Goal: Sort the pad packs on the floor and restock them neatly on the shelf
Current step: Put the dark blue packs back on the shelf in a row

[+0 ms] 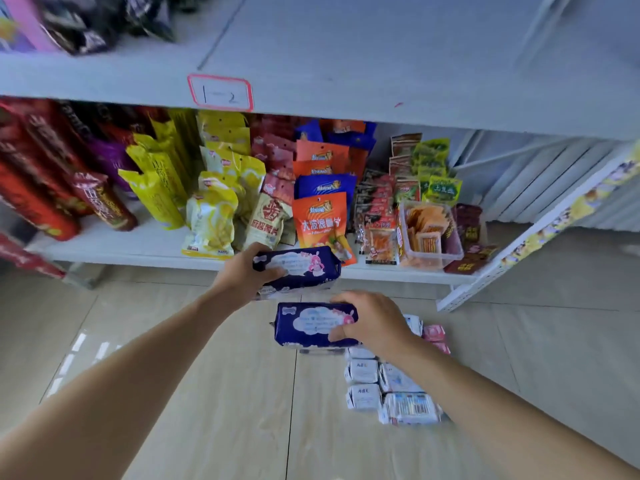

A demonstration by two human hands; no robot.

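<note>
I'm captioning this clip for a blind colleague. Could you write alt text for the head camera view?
Each hand holds a dark blue pad pack: the left hand near the snack shelf, the right hand lower, above white pad packs lying on the floor. The shelf above is mostly bare and labelled 1-2.

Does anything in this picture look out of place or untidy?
Yes. White pad packs and pink ones lie in a loose heap on the floor, not on a shelf. The snack bags on the lower shelf lean unevenly.
</note>
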